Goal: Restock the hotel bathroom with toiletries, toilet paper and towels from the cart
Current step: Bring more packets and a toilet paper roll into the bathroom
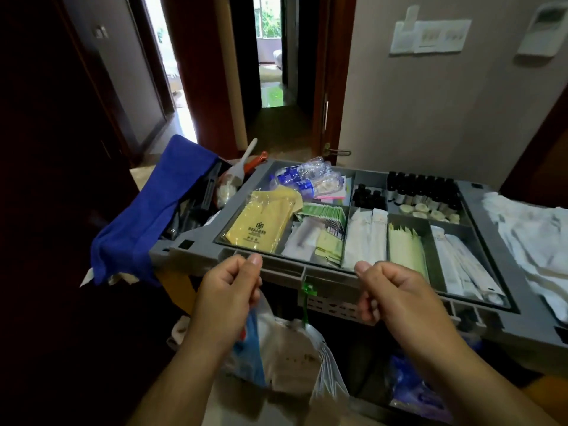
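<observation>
A grey housekeeping cart tray [333,282] stands right in front of me, split into compartments. It holds yellow packets [261,226], green sachets [325,212], long white wrapped toiletries [365,238], pale green packets [405,250] and small dark bottles [424,187]. White folded towels [534,241] lie on the cart at the right. My left hand [229,290] is curled on the tray's front rim, thumb on top. My right hand [392,295] grips the same rim further right. No toilet paper is visible.
A blue cloth [147,216] drapes over the cart's left end, beside a brush [242,162]. Crushed water bottles [307,179] fill the back left compartment. Plastic bags [295,358] hang below the rim between my arms. Behind the cart are an open doorway [270,87] and a wall [430,118].
</observation>
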